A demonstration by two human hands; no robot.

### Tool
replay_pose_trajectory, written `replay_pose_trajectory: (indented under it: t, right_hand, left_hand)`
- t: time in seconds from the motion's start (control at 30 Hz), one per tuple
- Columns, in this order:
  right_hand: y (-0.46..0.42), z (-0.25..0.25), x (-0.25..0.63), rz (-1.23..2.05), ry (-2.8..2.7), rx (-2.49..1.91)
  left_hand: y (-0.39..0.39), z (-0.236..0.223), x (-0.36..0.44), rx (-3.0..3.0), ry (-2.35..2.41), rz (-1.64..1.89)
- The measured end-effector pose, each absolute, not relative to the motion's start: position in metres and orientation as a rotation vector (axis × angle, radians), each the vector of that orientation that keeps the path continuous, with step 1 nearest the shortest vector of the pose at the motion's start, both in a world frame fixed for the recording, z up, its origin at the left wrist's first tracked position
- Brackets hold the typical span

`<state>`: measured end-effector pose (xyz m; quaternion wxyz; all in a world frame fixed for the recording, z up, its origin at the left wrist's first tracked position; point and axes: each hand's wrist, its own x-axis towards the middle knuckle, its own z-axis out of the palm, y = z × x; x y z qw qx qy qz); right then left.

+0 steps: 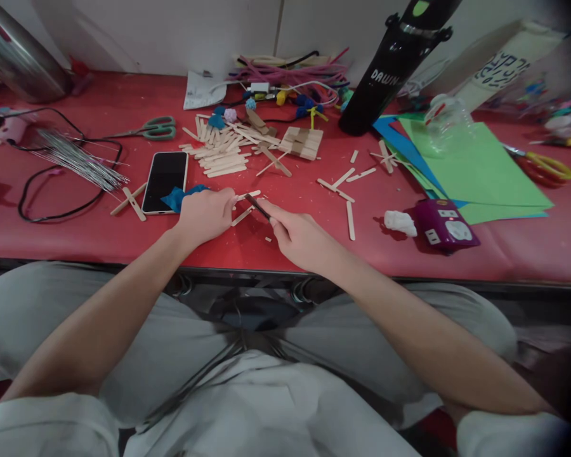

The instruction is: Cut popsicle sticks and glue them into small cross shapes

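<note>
Head view: right of the phone (165, 184), the left hand (207, 214) gripped a pale stick (255, 193), whose long axis pointed away from the phone; the right hand (301, 233), farther out, was closed on a dark tool (259, 207), tip at the stick.

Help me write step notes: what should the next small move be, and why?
Probably press the dark tool gently against the wooden stick: the left hand pinches the stick, and the right hand holds the tool with its tip at it.
</note>
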<state>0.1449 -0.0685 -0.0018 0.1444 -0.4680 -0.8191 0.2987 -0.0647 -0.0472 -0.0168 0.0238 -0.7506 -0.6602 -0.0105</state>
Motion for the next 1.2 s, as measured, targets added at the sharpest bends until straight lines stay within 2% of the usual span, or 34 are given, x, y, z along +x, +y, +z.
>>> replay_pose_trajectory:
  t: [1.2]
  right_hand:
    - [-0.0691, -0.0032, 0.1442, 0.785, -2.390, -1.335]
  left_hand:
    - [-0.0479, -0.0191, -0.0642, -2.324, -2.074, -0.075]
